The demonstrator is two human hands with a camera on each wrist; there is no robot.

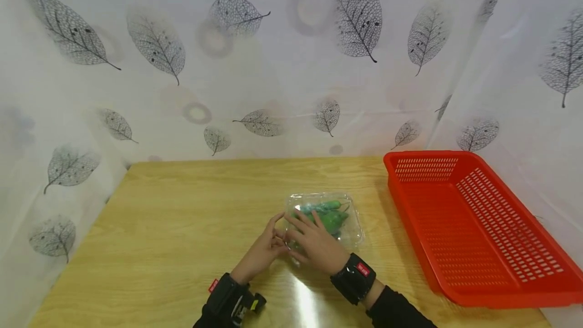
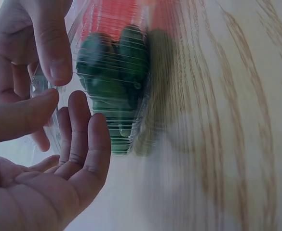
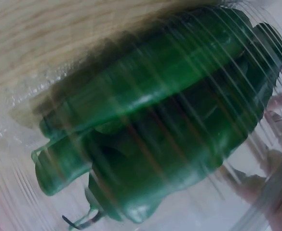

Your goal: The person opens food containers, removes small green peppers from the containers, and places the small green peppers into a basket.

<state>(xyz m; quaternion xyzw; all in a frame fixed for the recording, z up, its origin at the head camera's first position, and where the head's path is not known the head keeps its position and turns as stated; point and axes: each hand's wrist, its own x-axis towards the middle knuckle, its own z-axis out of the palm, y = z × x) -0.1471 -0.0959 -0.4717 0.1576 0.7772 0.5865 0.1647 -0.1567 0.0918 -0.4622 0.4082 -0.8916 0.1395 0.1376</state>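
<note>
A clear plastic box (image 1: 350,234) holding several green peppers (image 1: 333,220) sits on the table in the head view. Across its left part lies my right hand (image 1: 321,249), fingers spread over the lid. My left hand (image 1: 259,256) is at the box's left edge, fingers loosely bent. In the left wrist view, a gap shows between the left thumb and the fingers (image 2: 98,139), and whether they touch the box is unclear. The peppers (image 3: 165,110) fill the right wrist view behind ridged plastic, with part of a hand blurred at the right edge.
To the right stands a red plastic basket (image 1: 428,262) with slotted walls. The wooden table (image 1: 182,206) extends left of the box. A sheet with a leaf print (image 1: 291,75) hangs behind the table and along its sides.
</note>
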